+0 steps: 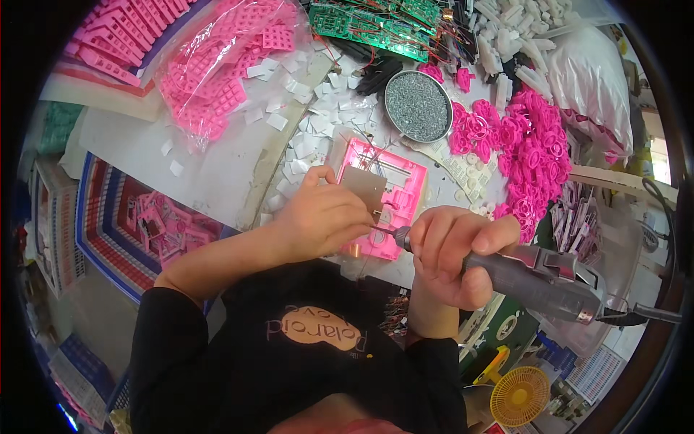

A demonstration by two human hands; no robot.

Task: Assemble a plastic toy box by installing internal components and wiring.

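My right hand (459, 253) is wrapped round a dark grey electric screwdriver (538, 286), held nearly level with its bit toward the left. The bit's tip reaches the fingertips of my left hand (325, 217). That hand rests over a pink plastic housing (413, 181), its thumb and fingers pinched together beside the bit. Whatever the pinch holds is too small to make out. A flat grey-brown plate (363, 186) sits inside the housing, with thin wires and metal rods around it. Part of the housing is hidden under my left hand.
Beyond the housing stands a round bowl (452, 116) of small metal screws (418, 106). Magenta plastic rings (531, 159) are heaped at the right. Green circuit boards (369, 30), white paper pieces (311, 137) and a bag of pink grid parts (210, 87) lie farther back.
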